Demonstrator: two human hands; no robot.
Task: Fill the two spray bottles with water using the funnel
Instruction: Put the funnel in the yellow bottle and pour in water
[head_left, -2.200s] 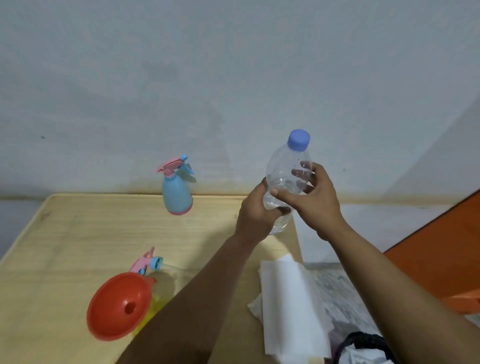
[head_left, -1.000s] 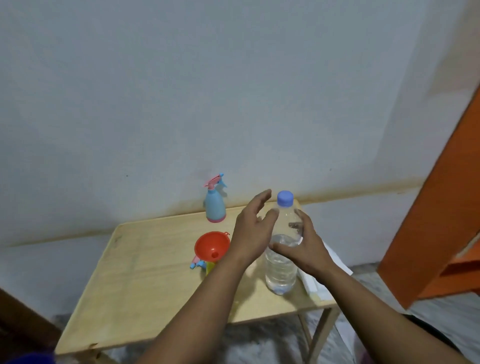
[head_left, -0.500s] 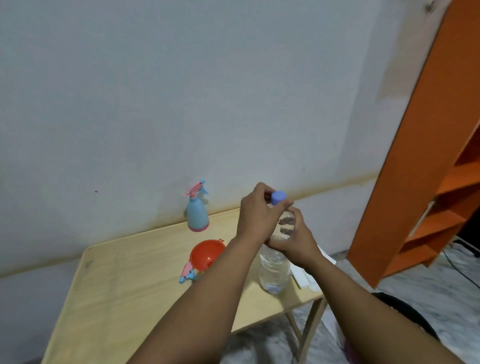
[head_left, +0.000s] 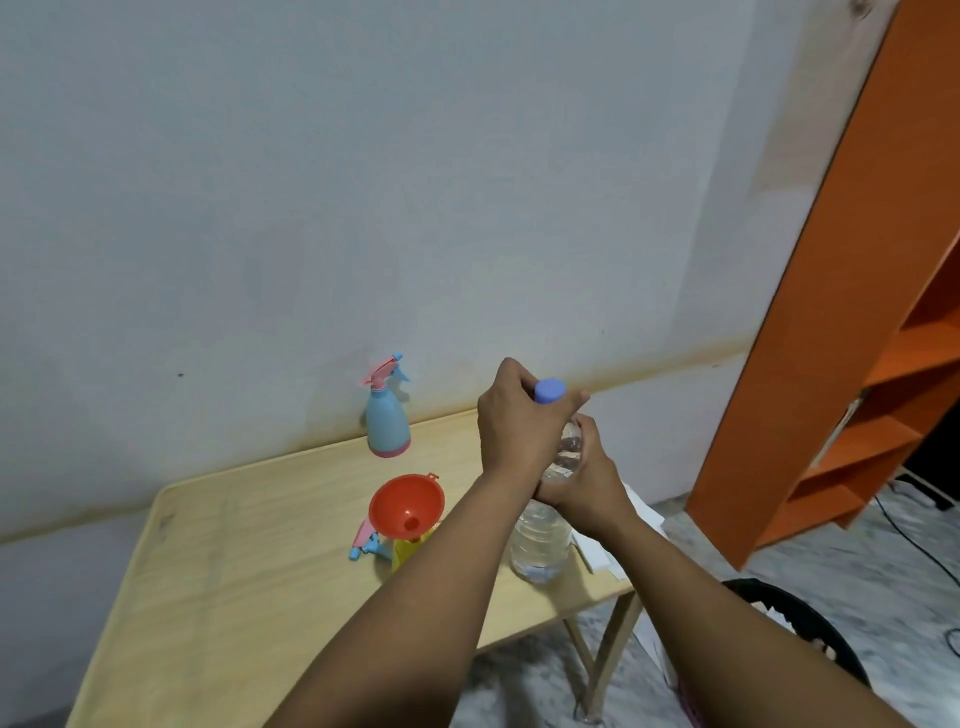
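Note:
A clear water bottle (head_left: 537, 545) with a purple cap (head_left: 549, 391) stands on the wooden table (head_left: 234, 561) near its right edge. My left hand (head_left: 511, 423) is closed around the cap from above. My right hand (head_left: 584, 486) grips the bottle's upper body. A red funnel (head_left: 406, 505) sits in the mouth of a yellow spray bottle (head_left: 402, 545), whose pink and blue spray head (head_left: 366, 540) lies beside it on the table. A blue spray bottle (head_left: 387, 415) with a pink trigger stands upright at the table's back edge by the wall.
White paper sheets (head_left: 631, 525) lie at the table's right edge behind the water bottle. An orange shelf unit (head_left: 852, 332) stands to the right. A black bin (head_left: 810, 634) sits on the marble floor below the table's right corner.
The water bottle came down from mid-air onto the table. My left hand rose from its side to close over the cap. The view pulled back and turned right.

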